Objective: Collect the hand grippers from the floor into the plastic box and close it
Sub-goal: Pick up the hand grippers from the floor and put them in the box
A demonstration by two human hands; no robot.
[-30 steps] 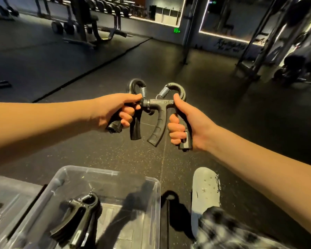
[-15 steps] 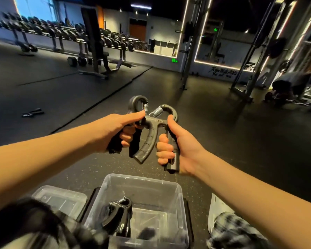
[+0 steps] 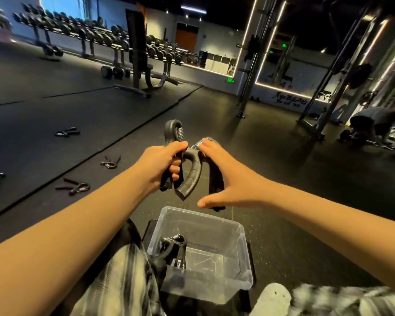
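Note:
My left hand (image 3: 162,163) grips one handle of a black hand gripper (image 3: 175,133), whose spring loop stands above my fist. A second hand gripper (image 3: 192,176) hangs right beside it, above the far rim of the clear plastic box (image 3: 243,229). My right hand (image 3: 226,179) lies over that gripper's other handle with fingers straight and thumb spread, not curled round it. One more gripper (image 3: 173,247) lies inside the box. Several others lie on the floor to the left, among them the nearest floor gripper (image 3: 74,187), a middle gripper (image 3: 111,162) and a far gripper (image 3: 67,132).
The box stands on the dark rubber floor between my plaid-trousered legs (image 3: 123,281) and white shoe (image 3: 274,297). A weight bench (image 3: 141,74) and dumbbell rack (image 3: 96,35) stand at the back left, steel rack posts (image 3: 246,87) at the back right.
My right hand's fingers have uncurled from the gripper handle and now lie straight. Both hands and grippers have come closer to the box. The view has lifted, showing more grippers on the floor.

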